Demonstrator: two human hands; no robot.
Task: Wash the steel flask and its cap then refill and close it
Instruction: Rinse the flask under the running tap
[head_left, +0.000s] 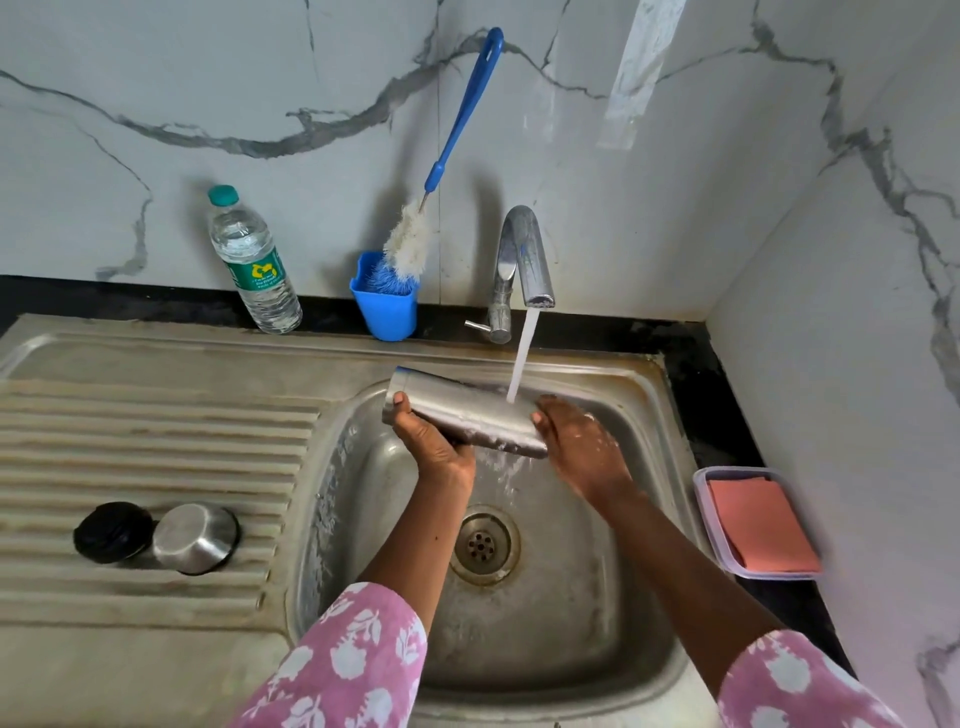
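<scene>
The steel flask (467, 413) lies sideways over the sink basin (613, 613), its base to the left, under running water from the tap (524, 254). My left hand (434, 441) grips the flask from below near its base. My right hand (579, 447) wraps around the flask's right end, wet with water. The steel cap (195, 538) and a black inner lid (111, 531) rest side by side on the ribbed drainboard (156, 441) at the left.
A plastic water bottle (252, 262) stands at the back left. A blue cup (384, 306) holds a blue-handled bottle brush (447, 171) leaning on the marble wall. A clear tub with an orange cloth (758, 525) sits on the black counter at the right.
</scene>
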